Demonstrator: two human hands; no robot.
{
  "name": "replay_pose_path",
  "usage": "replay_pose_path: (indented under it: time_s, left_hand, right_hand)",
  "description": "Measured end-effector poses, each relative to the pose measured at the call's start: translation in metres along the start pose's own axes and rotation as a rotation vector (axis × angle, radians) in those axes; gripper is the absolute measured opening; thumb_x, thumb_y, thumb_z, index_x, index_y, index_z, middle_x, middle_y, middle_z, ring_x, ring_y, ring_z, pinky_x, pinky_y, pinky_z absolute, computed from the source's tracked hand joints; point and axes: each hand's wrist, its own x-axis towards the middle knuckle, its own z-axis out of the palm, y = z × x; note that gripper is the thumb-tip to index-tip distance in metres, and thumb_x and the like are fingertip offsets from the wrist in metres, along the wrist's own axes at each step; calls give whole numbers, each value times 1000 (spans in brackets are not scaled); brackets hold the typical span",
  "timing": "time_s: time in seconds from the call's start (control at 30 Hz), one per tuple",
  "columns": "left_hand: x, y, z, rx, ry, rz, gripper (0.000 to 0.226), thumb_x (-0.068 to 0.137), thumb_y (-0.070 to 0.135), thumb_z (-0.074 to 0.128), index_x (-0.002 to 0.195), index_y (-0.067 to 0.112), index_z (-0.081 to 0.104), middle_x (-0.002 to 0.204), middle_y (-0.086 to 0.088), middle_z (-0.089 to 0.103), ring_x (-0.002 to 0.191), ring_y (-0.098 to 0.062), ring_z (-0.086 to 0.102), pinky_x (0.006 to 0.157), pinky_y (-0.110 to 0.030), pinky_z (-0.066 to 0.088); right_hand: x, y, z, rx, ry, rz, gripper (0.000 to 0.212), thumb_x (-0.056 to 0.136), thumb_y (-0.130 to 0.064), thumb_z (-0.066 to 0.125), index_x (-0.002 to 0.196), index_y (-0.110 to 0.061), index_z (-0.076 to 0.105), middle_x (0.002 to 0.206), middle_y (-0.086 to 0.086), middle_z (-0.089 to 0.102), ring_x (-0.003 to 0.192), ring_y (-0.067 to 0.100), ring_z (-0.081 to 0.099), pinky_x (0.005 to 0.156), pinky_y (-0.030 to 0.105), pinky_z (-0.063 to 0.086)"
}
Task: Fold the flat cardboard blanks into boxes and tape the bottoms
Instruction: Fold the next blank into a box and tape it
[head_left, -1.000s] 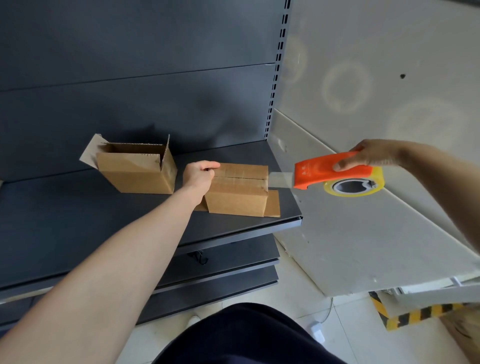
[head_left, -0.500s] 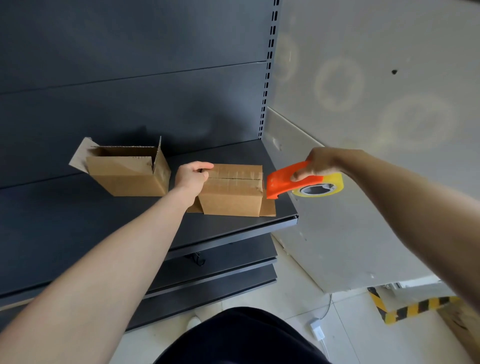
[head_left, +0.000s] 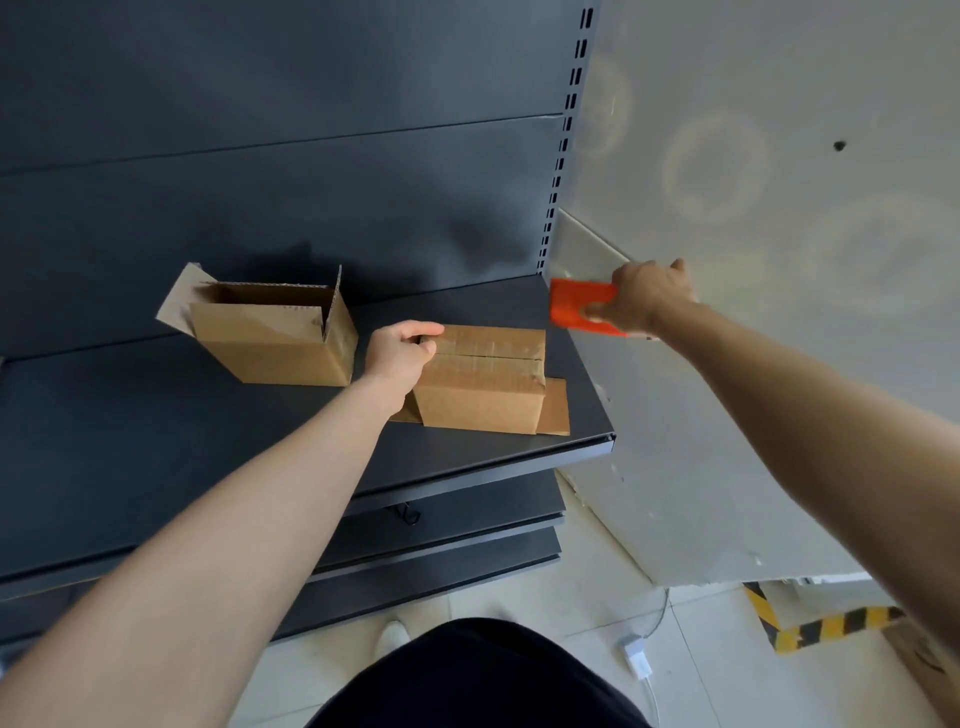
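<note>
Taping step: left hand (head_left: 400, 353) grips upturned box (head_left: 483, 384); right hand (head_left: 644, 301), two o'clock, clamps orange dispenser (head_left: 574, 309). Next: flip box upright.

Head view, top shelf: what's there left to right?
Open-topped box → left hand → taped box, gripped at its left end → orange tape dispenser → right hand holding it.
</note>
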Motion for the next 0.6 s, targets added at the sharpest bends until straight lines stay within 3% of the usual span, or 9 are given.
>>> replay_pose_path:
  time_s: [0.17,0.3,0.4,0.5,0.6]
  left_hand:
    - [-2,2,-1,-8,-3,13,30,92,-3,54,110,18,66,126,-1,56,120,-14,50,92,-23,45]
    - [2,2,-2,26,34,-47,29,92,5,58,117,18,54,118,-4,56,101,-15,54,68,-18,41]
    - [4,0,1,35,40,-80,30,91,9,61,119,14,50,115,-5,59,96,-16,55,74,-25,44]
    - [4,0,-1,43,24,-83,31,90,10,63,119,13,52,116,-7,60,99,-19,58,79,-29,46]
    - [3,2,-2,56,22,-78,31,90,13,63,119,12,53,115,-8,59,99,-20,58,79,-29,46]
  right_hand:
    - [25,-26,24,51,-93,-40,39,91,-47,45,116,-21,58,111,5,62,113,27,51,97,39,27]
    - [32,-48,52,133,-66,-58,25,93,-34,49,113,-23,60,108,5,61,114,28,48,90,36,30]
    - [33,-53,70,343,-90,-37,27,92,-19,47,114,-22,61,109,7,62,113,29,52,94,34,31]
    - [26,-50,61,628,-92,-37,28,94,-22,54,120,-18,64,121,5,63,114,28,58,96,32,42]
    - [14,-48,35,713,-31,80,35,93,-41,53,94,-9,68,98,13,65,94,32,63,76,31,47]
